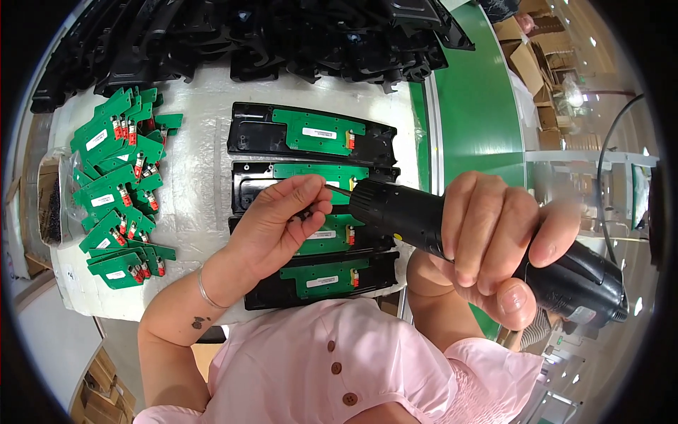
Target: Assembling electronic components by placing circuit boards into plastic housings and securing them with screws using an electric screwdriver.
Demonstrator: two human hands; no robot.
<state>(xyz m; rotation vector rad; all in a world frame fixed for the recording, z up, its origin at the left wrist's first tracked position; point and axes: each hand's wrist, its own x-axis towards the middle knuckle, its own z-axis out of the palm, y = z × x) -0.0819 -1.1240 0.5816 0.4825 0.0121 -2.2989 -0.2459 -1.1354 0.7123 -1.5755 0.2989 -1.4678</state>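
My right hand [494, 240] is wrapped around a black corded electric screwdriver [406, 212], held sideways with its bit [337, 189] pointing left. At the bit's tip, the thumb and forefinger of my left hand [282, 219] pinch together. Small dark pieces that look like screws [305, 213] show in its curled fingers. Below both hands lie several black plastic housings [247, 131] in a column, each with a green circuit board [296, 130] set into it. My left hand and the screwdriver partly cover the middle boards.
On the left lies a loose pile of green circuit boards [99, 166] with red-and-white parts. Beside it stands an open box [49, 169] of tiny dark pieces. Black plastic parts [282, 39] are heaped along the table's far side. A green surface [477, 106] runs along the right.
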